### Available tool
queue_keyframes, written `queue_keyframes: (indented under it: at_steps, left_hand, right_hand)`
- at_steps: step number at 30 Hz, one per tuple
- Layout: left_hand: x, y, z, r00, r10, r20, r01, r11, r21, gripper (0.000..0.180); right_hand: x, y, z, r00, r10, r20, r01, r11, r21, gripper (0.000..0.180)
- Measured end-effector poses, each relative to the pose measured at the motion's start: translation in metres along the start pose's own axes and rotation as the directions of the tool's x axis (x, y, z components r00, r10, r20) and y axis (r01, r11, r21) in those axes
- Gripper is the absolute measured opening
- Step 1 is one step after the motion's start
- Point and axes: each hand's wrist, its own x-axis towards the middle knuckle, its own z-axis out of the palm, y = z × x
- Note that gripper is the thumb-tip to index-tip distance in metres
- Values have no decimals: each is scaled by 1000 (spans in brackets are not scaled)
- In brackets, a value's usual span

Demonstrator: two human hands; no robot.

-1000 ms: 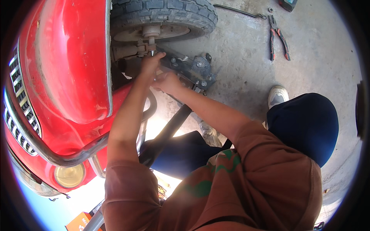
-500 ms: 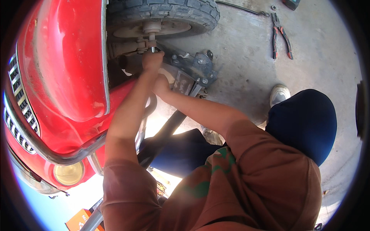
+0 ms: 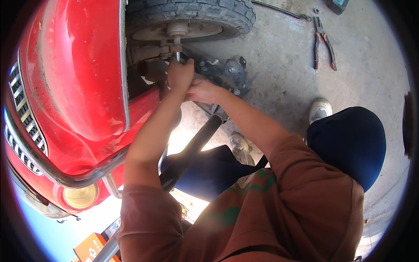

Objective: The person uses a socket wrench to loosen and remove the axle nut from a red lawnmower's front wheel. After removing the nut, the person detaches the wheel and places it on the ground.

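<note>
head view looks down on a person in a rust-brown shirt (image 3: 279,205) crouched beside a small red vehicle (image 3: 83,78); both bare forearms reach up and forward to the front wheel; the left hand (image 3: 180,74) is curled closed around a thin upright metal rod (image 3: 177,55) just below the wheel hub (image 3: 176,29), fingers wrapped round it so the lower part of the rod is hidden; the right hand (image 3: 201,91) sits just beside and slightly below the left, touching it, fingers bent inward toward the same spot; whether it grips anything cannot be told, since the left hand covers its fingertips; the rod stands under the hub of the black tyre (image 3: 192,15), next to a rusty bracket (image 3: 146,52) on the axle; a dark grey metal block (image 3: 224,72) lies on the concrete floor (image 3: 279,61) just right of the hands; a black bar (image 3: 196,144) slants down from under the hands toward the person's lap; red-handled pliers (image 3: 324,43) lie on the floor well apart to the right, with a long thin tool (image 3: 281,11) near the top edge; a pale shoe (image 3: 320,109) rests on the concrete beside a dark blue knee (image 3: 349,144); the vehicle's grille (image 3: 22,113) and a round headlamp (image 3: 80,196) show at the left
</note>
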Motion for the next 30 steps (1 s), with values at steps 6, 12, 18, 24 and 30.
queue_keyframes:
  at_steps: [6,12,18,24,30]
  left_hand:
    - [26,-5,-13,828,-294,478,472,826,-309,26]
    - [31,-10,-31,524,-12,852,760,458,-461,31]
    - [-3,-2,-10,987,-121,110,130,988,-83,25]
    - [12,-12,-9,900,-228,372,349,889,-298,21]
    - [31,-28,-28,505,2,863,756,483,-442,36]
  right_hand:
    - [5,13,22,943,-58,-329,1,985,-171,22]
    - [5,15,23,930,-87,-357,14,980,-200,20]
    - [5,12,-6,997,18,-75,-12,997,78,18]
    - [4,11,7,988,-11,-156,-4,995,-95,23]
    - [1,9,30,908,-116,-402,-57,917,-396,25]
